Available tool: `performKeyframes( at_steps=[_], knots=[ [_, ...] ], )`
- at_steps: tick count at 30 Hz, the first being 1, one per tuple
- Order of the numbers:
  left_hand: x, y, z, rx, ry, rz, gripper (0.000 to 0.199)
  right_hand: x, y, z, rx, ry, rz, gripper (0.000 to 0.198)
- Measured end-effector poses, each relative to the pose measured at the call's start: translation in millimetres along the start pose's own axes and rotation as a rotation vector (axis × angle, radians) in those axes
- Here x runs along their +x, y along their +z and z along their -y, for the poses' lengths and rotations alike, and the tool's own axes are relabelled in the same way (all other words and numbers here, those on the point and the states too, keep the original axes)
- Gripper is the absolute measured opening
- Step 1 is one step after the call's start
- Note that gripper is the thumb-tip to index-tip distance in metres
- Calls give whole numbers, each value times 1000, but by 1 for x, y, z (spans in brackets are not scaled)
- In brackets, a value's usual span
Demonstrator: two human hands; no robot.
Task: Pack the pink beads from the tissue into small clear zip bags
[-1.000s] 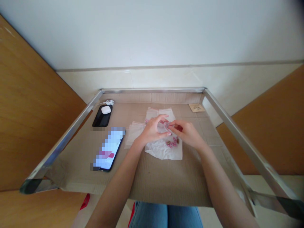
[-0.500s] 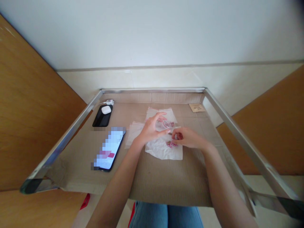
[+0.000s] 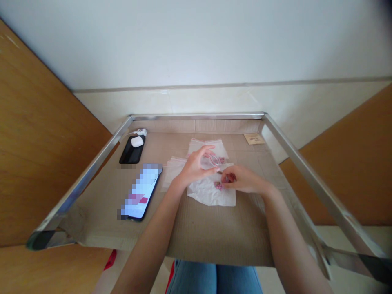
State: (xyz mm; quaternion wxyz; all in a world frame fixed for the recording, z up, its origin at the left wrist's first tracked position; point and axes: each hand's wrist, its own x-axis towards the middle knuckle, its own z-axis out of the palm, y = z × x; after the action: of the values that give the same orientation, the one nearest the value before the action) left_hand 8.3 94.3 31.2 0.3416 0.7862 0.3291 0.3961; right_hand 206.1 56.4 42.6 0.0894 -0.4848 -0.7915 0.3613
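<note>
On the cardboard-lined surface (image 3: 196,228), the white tissue (image 3: 208,194) bears small pink beads (image 3: 218,186) that the right hand (image 3: 241,179), lowered from a second ago, pinches between closed fingers, while above it the left hand (image 3: 192,168) grips a small clear bag (image 3: 214,160), with phones left of the tissue.

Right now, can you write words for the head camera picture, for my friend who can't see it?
A person's left hand holds up a small clear plastic bag while the right hand picks at tiny pink pieces on a white sheet. They sit on a cardboard-lined tray, with two phones to the left.
</note>
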Motion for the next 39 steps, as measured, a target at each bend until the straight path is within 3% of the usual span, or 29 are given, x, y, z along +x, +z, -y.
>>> performKeyframes(
  at_steps=[5,12,15,19,22,32,36,39],
  knots=[
    [0,0,0,-6,19,0,62,-1,1,-3,53,-13,45,19],
    [0,0,1,14,19,8,62,1,2,-6,67,-49,-15,19],
    [0,0,2,23,7,10,63,1,-1,-2,52,-69,-129,20],
    [0,1,3,41,4,24,64,1,-4,4,113,-67,-387,24],
    [0,1,3,47,30,33,64,3,-2,7,170,-72,-476,26],
    [1,2,1,47,46,9,62,11,4,11,127,-108,-505,26],
    [1,1,1,38,24,-49,62,8,0,5,4,-13,-541,25],
    [1,1,1,48,16,-97,63,7,0,-2,-138,53,-449,20]
  ],
)
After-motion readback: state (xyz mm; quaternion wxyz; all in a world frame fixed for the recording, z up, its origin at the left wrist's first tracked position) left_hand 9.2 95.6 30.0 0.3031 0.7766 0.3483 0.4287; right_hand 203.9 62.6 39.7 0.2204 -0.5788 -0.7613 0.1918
